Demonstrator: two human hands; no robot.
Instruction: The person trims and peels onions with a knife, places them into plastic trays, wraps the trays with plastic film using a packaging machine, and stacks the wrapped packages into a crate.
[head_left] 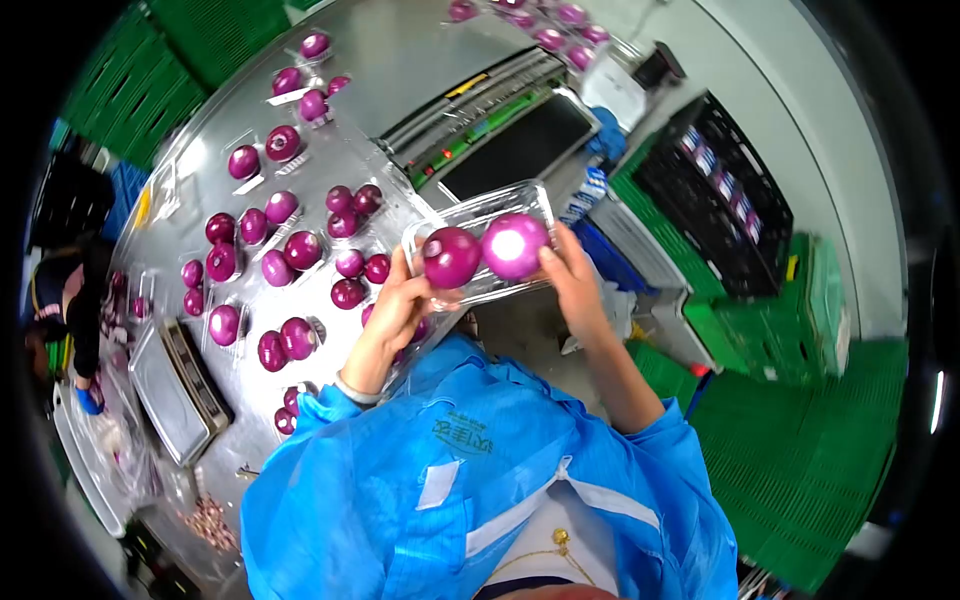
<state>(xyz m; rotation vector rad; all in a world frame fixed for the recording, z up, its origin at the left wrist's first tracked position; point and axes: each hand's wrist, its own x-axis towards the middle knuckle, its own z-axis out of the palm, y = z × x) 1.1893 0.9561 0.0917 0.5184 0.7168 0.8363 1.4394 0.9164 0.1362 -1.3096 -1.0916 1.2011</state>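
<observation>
Between my two hands is a clear plastic tray point(478, 210) with two peeled red onions, a darker one point(451, 258) on the left and a shinier one point(514, 247) on the right. My left hand point(400, 308) is closed on the tray's left end, its fingers beside the darker onion. At the other end, my right hand point(574, 272) grips the tray, fingertips against the shinier onion. The tray is held in front of my blue smock, over the edge of the metal table point(330, 140). Parts of both hands' fingers are hidden.
More trays of red onions point(290, 250) cover the table on the left. A wrapping machine point(520, 145) stands ahead, a scale point(180, 390) at left. Green crates point(800, 460) and a black crate point(715, 190) are on the right. Another person's arm point(85, 330) shows at far left.
</observation>
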